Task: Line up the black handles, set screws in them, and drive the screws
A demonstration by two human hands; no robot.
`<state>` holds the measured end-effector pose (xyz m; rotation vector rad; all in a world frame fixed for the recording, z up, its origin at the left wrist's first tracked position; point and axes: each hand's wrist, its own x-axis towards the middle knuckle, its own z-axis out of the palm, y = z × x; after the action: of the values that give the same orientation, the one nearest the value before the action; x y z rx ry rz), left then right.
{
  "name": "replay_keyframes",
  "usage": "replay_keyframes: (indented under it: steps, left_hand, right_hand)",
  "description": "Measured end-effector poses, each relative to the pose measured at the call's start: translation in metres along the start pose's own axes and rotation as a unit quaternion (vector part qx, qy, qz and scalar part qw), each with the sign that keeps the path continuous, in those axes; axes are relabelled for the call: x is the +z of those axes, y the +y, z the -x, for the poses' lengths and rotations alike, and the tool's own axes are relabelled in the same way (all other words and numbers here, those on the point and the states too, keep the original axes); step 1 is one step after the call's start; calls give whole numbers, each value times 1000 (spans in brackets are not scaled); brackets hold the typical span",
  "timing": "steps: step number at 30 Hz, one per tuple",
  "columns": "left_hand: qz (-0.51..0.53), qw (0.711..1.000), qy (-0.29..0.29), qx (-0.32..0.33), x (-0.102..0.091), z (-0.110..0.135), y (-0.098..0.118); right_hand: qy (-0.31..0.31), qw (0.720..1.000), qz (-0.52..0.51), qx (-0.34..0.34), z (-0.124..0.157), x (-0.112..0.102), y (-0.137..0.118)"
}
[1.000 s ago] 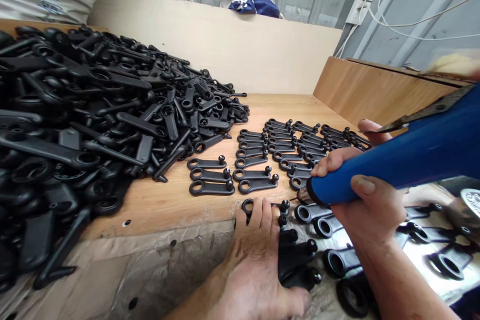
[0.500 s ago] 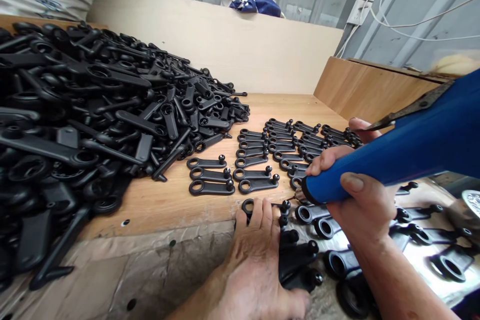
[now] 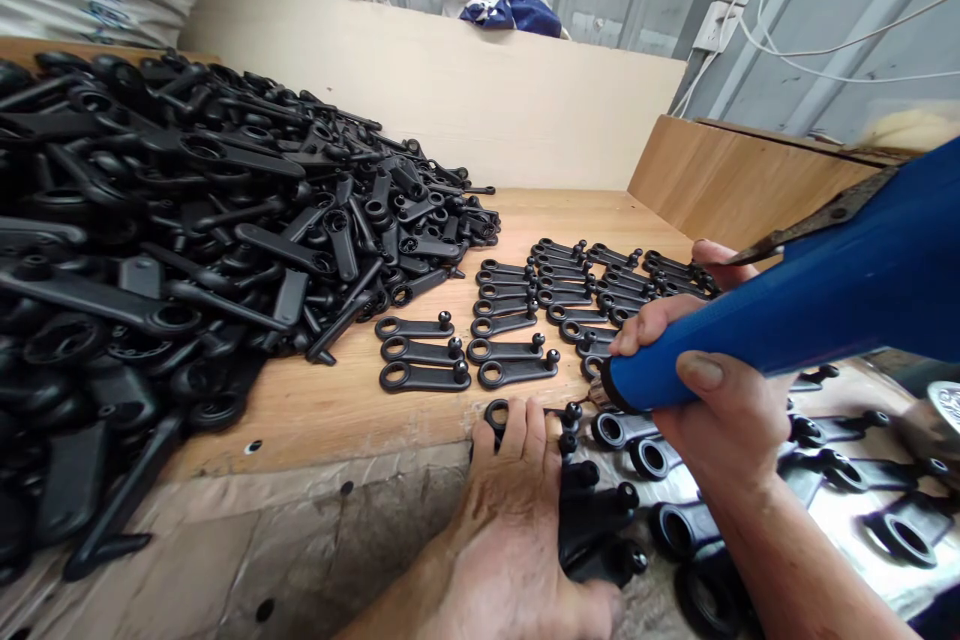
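Observation:
My right hand (image 3: 731,410) is wrapped round a blue tapered tool (image 3: 795,310) with a black collar and a metal lever on top. Its narrow tip points down-left, close to the knob end of a black crank handle (image 3: 573,411); whether it touches, I cannot tell. Stretched across a row of black crank handles (image 3: 600,505), my left hand (image 3: 506,505) lies with fingers extended and thumb spread. The fingertips rest by the ring end of the farthest handle, and the palm hides most of the row's left ends.
A large heap of black crank handles (image 3: 247,210) covers the left side. Several more handles (image 3: 502,295) lie in columns on the wooden tabletop (image 3: 330,410). Larger ringed handles (image 3: 675,525) lie at right. A pale board (image 3: 450,100) stands behind; a metal can (image 3: 943,410) is at the right edge.
Almost nothing has moved. The blue tool and my right hand have shifted very slightly left, while my left hand stays on the row of crank handles.

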<state>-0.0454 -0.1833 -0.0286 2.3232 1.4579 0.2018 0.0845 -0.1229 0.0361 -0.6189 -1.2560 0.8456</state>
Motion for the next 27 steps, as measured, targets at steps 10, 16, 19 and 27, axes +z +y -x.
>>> replay_keyframes:
  steps: [10,16,19,27]
  left_hand:
    - [9,1000,25,3,3,2,-2]
    - [12,1000,5,-4,-2,2,-2]
    - [13,1000,-9,-1,-5,1,-1]
    - [30,999,-41,-11,-9,2,1]
  right_hand:
    - [-20,999,29,12,2,-7,2]
    - [-49,998,36,27,5,-4,2]
    - [-58,997,29,36,6,0,-1]
    - [-83,994,62,33,6,-5,6]
